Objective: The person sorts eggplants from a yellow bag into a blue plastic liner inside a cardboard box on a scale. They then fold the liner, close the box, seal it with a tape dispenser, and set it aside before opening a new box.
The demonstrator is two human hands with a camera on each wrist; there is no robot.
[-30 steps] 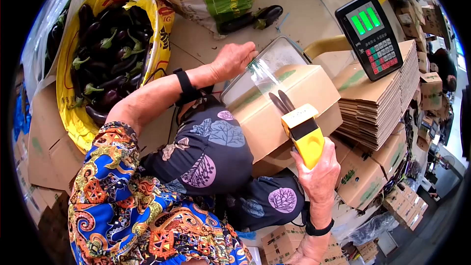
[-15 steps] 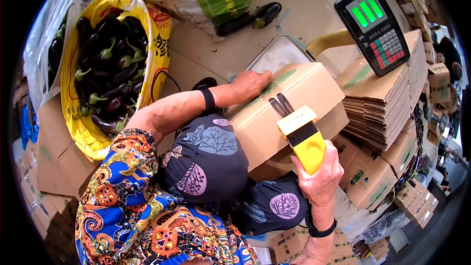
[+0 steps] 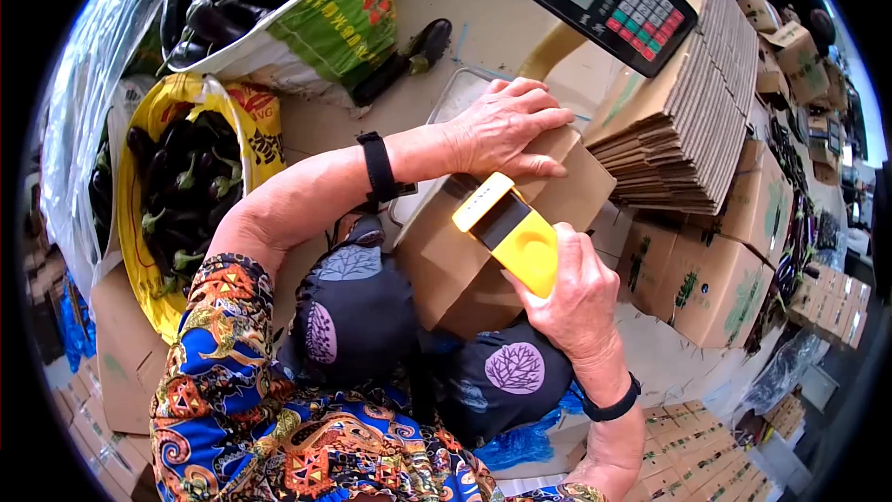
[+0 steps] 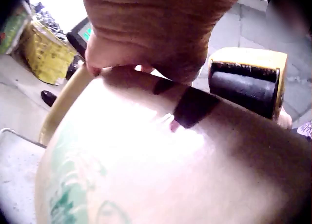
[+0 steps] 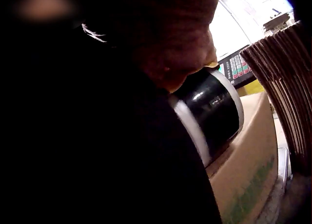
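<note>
A brown cardboard carton [image 3: 446,260] sits in front of the person's knees, with green print on one face. My left hand [image 3: 506,130] rests on its top at the far side, fingers extended and spread. In the left wrist view that hand [image 4: 151,34] lies over the carton's edge. My right hand [image 3: 576,302] grips a yellow tape dispenser [image 3: 520,246] by its body, its wide head over the carton near my left thumb. The dispenser's black roller [image 4: 243,87] faces the carton in the left wrist view. Much of the right wrist view is dark.
A digital scale display [image 3: 604,0] stands beyond the carton, beside a stack of flattened cartons [image 3: 678,121]. Eggplants fill a yellow sack [image 3: 260,130] and a white-green sack [image 3: 325,28] at left; two lie on the floor. Packed cartons [image 3: 706,279] stand at right.
My left hand has moved from drawing out a clear tape strip beyond the carton, past its left end, onto its top. The dispenser has come closer to that hand. The head view has shifted.
</note>
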